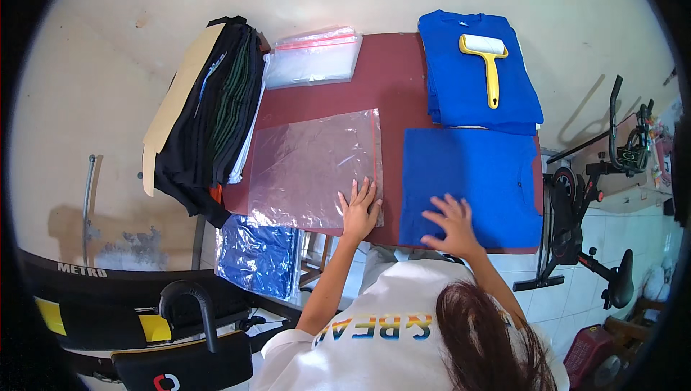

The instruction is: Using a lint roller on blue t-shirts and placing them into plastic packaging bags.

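Observation:
A flat clear plastic bag [307,170] with a red strip along its right side lies on the dark red table. My left hand [360,213] is spread over the bag's lower right corner, fingers pointing away from me. To the right is a folded blue T-shirt [494,191], its neckline toward the right edge of the table. Over the lower left part of this shirt is my right hand [451,224], fingers apart and gripping nothing; whether it presses on the cloth I cannot tell.
Stacked blue T-shirts [459,94] carry a yellow-handled lint roller [491,70]. More clear bags [313,62] lie at the back. Dark folded garments [189,143] with cardboard [183,89] are piled left. Bagged blue garments [256,256] sit below the table [391,78]. An exercise bike [572,218] stands right.

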`<state>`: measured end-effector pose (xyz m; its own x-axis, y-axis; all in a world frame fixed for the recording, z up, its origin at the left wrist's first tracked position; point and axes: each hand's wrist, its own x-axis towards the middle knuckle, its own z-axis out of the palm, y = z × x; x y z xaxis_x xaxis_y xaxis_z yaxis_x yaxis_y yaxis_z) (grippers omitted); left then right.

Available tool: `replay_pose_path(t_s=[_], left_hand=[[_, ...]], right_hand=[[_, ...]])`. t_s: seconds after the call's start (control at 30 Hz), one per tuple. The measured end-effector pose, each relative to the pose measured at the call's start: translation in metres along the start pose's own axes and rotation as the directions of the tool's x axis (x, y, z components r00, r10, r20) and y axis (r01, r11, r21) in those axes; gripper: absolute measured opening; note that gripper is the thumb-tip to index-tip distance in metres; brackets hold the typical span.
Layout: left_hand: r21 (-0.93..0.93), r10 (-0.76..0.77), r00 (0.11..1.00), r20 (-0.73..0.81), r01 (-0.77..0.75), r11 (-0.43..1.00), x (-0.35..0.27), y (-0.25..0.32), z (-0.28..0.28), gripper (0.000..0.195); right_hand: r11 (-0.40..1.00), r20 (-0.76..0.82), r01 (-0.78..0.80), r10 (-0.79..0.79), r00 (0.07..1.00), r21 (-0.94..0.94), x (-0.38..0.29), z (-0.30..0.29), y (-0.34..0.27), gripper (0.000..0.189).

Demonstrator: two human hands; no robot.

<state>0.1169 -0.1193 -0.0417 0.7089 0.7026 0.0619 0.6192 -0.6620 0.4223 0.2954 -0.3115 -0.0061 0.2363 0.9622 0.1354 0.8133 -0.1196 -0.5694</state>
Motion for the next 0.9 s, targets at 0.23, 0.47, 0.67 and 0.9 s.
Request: replay_pose_path(t_s=[0.23, 0.47, 0.67, 0.9], left_hand=[[-0.212, -0.048, 0.999, -0.015, 0.044, 0.976, -0.021, 0.014, 0.000, 0.039], [-0.290, -0.137, 0.987, -0.082, 0.108, 0.951, -0.042, 0.022, 0.011, 0.039], [-0.349, -0.160, 0.978, -0.131, 0.105, 0.931, -0.050, 0.034, 0.014, 0.040], [-0.359, -0.200, 0.941, -0.271, 0.094, 0.929, -0.057, 0.051, 0.017, 0.041]], right_hand=[[0.988, 0.032, 0.134, -0.132, 0.991, -0.076, -0.003, 0.019, 0.000, 0.036], [0.933, -0.147, -0.014, 0.072, 0.987, 0.360, 0.005, 0.037, 0.008, 0.023], [0.767, -0.289, -0.151, 0.406, 0.867, 0.623, 0.028, 0.064, -0.013, 0.025], [1.000, -0.151, -0.010, 0.010, 0.989, 0.001, 0.043, 0.069, -0.041, 0.031]])
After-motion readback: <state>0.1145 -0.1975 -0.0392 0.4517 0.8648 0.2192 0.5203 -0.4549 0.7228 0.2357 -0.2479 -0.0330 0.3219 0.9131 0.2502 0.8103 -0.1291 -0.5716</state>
